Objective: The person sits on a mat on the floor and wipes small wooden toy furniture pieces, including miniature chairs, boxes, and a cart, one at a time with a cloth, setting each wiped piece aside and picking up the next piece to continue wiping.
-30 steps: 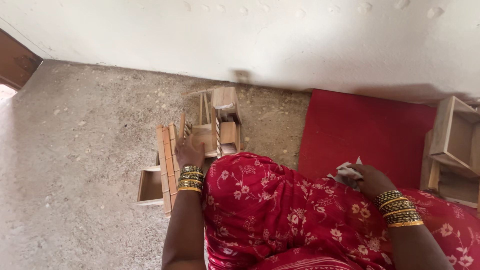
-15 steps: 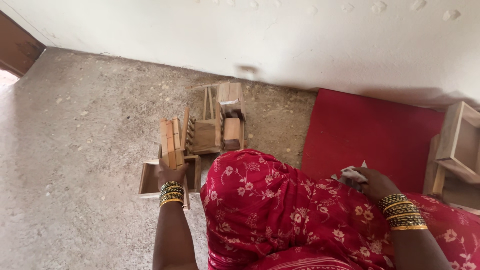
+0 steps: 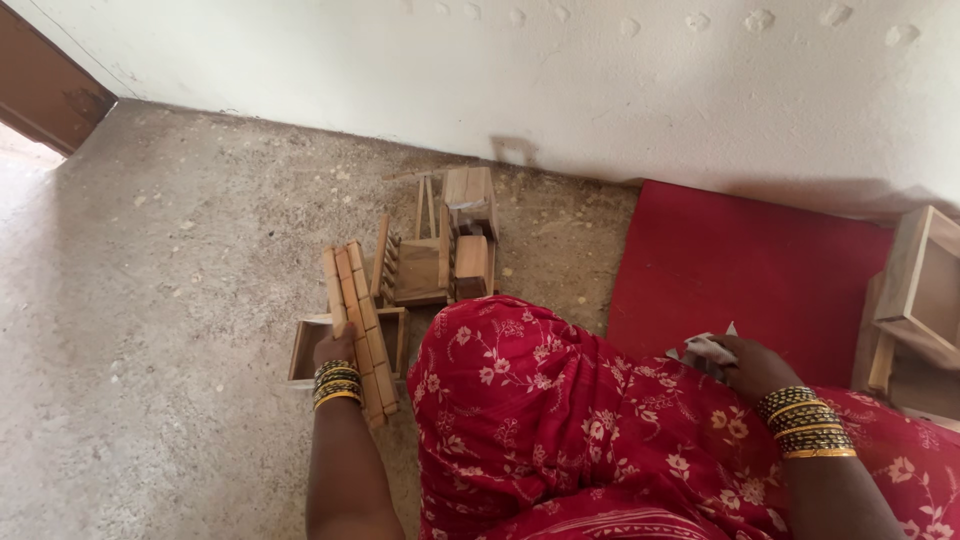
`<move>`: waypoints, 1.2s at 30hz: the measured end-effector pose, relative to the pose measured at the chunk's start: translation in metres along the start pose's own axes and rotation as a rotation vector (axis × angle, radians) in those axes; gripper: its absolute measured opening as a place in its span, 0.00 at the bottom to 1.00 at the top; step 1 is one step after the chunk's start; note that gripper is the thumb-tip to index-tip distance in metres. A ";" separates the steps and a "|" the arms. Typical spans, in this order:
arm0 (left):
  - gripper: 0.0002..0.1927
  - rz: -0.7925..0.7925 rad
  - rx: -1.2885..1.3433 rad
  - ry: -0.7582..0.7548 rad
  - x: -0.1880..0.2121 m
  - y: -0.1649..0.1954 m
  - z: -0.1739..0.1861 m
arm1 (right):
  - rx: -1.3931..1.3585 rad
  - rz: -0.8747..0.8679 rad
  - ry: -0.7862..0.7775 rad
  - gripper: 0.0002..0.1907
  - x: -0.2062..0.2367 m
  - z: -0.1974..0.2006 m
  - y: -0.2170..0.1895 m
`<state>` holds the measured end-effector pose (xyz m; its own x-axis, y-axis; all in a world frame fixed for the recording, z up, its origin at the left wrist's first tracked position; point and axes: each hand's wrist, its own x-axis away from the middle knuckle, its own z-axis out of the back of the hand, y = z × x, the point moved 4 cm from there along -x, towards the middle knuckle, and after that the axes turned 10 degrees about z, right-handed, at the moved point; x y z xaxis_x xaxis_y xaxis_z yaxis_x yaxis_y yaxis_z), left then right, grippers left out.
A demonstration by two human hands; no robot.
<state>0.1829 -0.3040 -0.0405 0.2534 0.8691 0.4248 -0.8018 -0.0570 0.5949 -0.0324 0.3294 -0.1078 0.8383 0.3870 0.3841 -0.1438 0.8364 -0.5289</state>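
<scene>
left hand (image 3: 335, 350) closed around a slatted wooden piece (image 3: 358, 325), held tilted above a shallow wooden tray (image 3: 305, 350) on the floor (image 3: 150, 300), just left of the red-clothed knee (image 3: 520, 400). right hand (image 3: 745, 365), right of that knee, grips a crumpled pale cloth (image 3: 700, 350). judged early: 1 piece in hand, other wooden parts (image 3: 440, 250) lie untouched beyond the knee.

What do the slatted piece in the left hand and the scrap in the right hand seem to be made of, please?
The slatted piece, gripped by the left hand, looks like pale unfinished wood: matt, with lengthwise joints between its strips. The scrap under the right hand looks like crumpled whitish paper or cloth; its creases show, but which it is cannot be told.
</scene>
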 end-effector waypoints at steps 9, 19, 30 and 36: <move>0.19 -0.329 0.661 0.315 0.037 0.066 0.024 | 0.057 0.074 0.047 0.26 0.000 0.000 0.002; 0.12 -0.557 1.176 -0.260 0.132 0.210 -0.102 | -0.032 0.031 0.024 0.23 0.003 0.001 -0.006; 0.11 -0.517 1.234 -0.886 0.254 0.169 -0.274 | -0.039 -0.015 0.040 0.17 0.004 0.019 -0.012; 0.24 -0.668 1.143 -0.911 0.238 0.165 -0.274 | -0.371 -0.012 0.356 0.18 0.008 0.036 -0.049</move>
<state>-0.0377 0.0276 -0.0282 0.9326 0.3433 -0.1110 0.2782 -0.4883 0.8271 -0.0379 0.3055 -0.0520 0.9752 0.1680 0.1442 0.0089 0.6211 -0.7837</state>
